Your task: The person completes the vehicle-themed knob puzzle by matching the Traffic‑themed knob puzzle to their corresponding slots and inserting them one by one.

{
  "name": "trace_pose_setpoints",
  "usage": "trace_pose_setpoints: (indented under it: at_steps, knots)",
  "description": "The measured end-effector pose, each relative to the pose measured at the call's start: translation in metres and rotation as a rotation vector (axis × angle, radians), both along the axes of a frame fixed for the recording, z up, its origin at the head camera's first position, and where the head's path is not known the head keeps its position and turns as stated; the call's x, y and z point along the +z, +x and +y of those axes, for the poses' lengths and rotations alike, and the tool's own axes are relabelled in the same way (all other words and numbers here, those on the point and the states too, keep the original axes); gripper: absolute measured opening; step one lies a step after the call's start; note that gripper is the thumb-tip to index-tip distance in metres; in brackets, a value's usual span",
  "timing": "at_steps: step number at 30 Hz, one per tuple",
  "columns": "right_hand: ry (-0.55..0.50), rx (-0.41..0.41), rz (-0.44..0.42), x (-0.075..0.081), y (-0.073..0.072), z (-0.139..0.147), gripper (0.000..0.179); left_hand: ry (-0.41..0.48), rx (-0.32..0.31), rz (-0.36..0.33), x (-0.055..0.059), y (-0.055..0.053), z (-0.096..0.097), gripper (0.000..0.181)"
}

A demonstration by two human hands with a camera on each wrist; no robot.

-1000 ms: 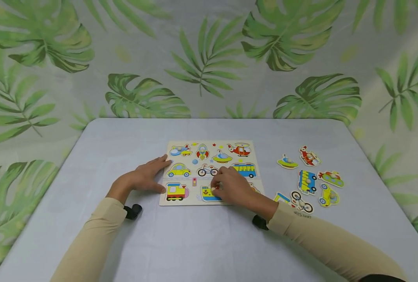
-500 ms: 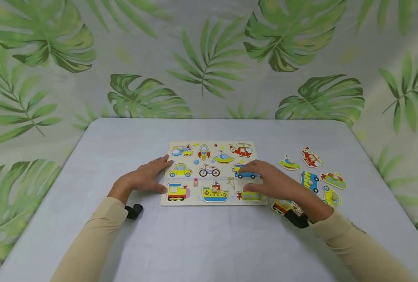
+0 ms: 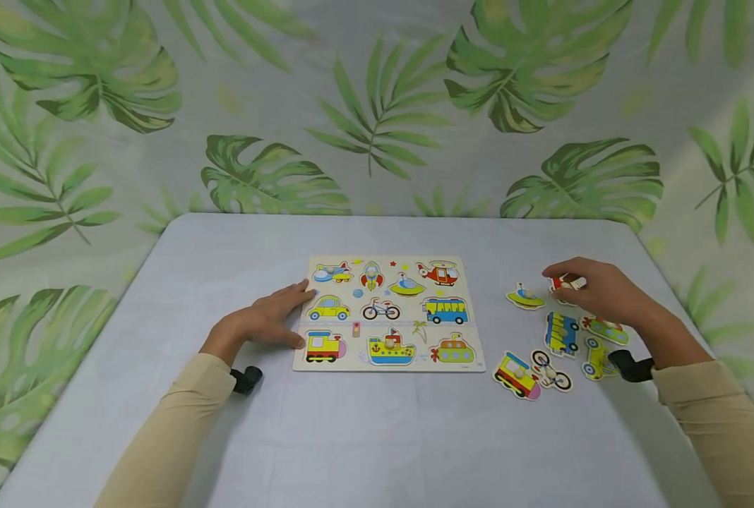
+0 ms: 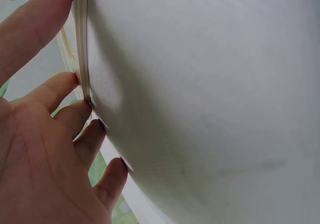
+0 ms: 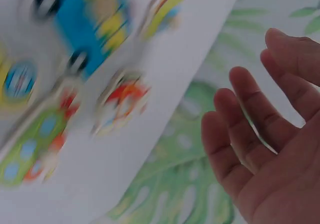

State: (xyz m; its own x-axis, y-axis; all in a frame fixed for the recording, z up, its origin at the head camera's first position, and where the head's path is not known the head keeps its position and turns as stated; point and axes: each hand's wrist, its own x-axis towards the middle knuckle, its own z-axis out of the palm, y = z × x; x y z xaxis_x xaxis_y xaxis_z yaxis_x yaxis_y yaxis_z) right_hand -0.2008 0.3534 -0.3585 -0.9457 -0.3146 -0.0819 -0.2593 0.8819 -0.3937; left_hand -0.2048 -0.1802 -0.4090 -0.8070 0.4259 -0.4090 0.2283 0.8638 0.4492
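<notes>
My left hand (image 3: 264, 319) rests with spread fingers at the left edge of the wooden puzzle board (image 3: 409, 282); in the left wrist view its fingertips (image 4: 70, 79) meet the board's edge. Knobbed pieces sit in the board: an airplane (image 3: 329, 272), a rocket (image 3: 372, 275) and a ship (image 3: 391, 350). Over at the right, my right hand (image 3: 606, 286) reaches over the red helicopter piece (image 3: 558, 283), partly hiding it. The right wrist view has that hand's fingers relaxed and apart, holding nothing, and the blurred helicopter piece lying on the table.
Around the right hand lie more loose pieces: a flying saucer (image 3: 525, 297), a blue bus (image 3: 561, 334), a submarine (image 3: 608, 330), a yellow car (image 3: 596, 358), a bicycle (image 3: 551, 371) and a train (image 3: 517, 376). The white table (image 3: 377, 437) ends before a leaf-patterned backdrop (image 3: 390, 169).
My right hand has let go of the ship piece in the board and moved right, across to the helicopter piece. The left hand has stayed at the board's edge.
</notes>
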Motion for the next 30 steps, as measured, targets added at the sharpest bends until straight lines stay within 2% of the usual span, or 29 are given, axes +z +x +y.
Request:
trace_pose_setpoints:
  at_steps: [4, 10, 17, 20, 30]
  knots:
    - [0.02, -0.038, -0.035, -0.007, -0.008, 0.019, 0.039, -0.013, -0.008, 0.002, -0.001, -0.001, 0.001, 0.095]
    - [0.001, -0.061, -0.059, -0.013, -0.008, 0.027, 0.037, -0.027, -0.021, 0.003, 0.002, -0.003, 0.003, 0.096]
    - [-0.036, -0.061, -0.048, -0.02, -0.017, 0.019, 0.038, -0.036, 0.014, 0.0, 0.003, -0.001, 0.002, 0.097]
    - [-0.059, -0.05, -0.054, -0.023, -0.021, 0.014, 0.036, -0.02, 0.007, 0.004, 0.003, -0.002, 0.001, 0.096]
    - [-0.045, -0.022, -0.091, -0.036, -0.028, 0.002, 0.034, 0.007, 0.03, 0.008, -0.002, 0.001, 0.003, 0.095]
